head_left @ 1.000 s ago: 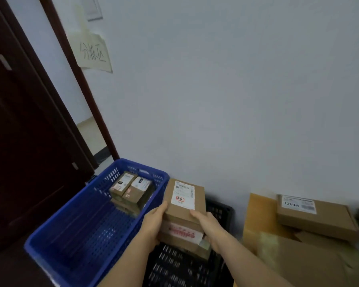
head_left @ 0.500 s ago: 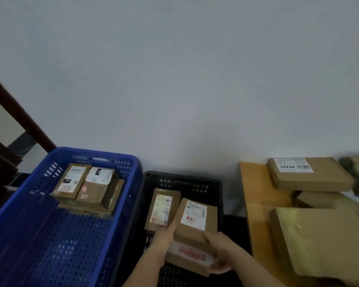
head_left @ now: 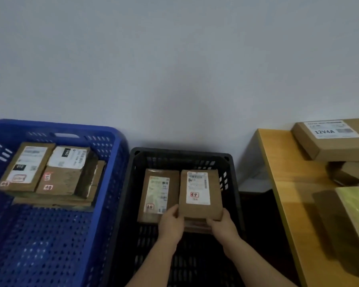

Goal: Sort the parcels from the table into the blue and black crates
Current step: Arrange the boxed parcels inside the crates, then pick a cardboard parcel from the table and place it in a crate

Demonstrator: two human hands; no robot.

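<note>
- A black crate (head_left: 180,156) stands against the pale wall (head_left: 174,69), its left rim just beside the right rim of a blue crate (head_left: 116,154); a wooden tabletop (head_left: 282,172) lies to its right, with a dark gap of floor between them.
- Inside the black crate, the far half is taken up by parcels, while the perforated bottom nearer the person shows bare on both sides of the forearms.
- The held parcel (head_left: 200,193) is a flat brown cardboard box with a white shipping label and a small red-marked sticker near the label's lower edge; it sits low in the far right part of the black crate, on top of another brown box whose near edge shows beneath it.
- The left hand (head_left: 171,222) grips the parcel's near left corner, and the right hand (head_left: 223,224) grips its near right corner, fingers curled under the edge.
- A second labelled parcel (head_left: 157,194) lies flat just to the left, touching or nearly touching the held one.
- The blue crate holds a stack of labelled boxes (head_left: 48,170) in its far left part.
- On the tabletop, a flat box marked 12V4A (head_left: 336,139) rests on other cartons along the far edge.
- Compared with half a second ago, the parcel has sunk deeper into the black crate and now lies square beside its neighbour instead of tilted above it.
</note>
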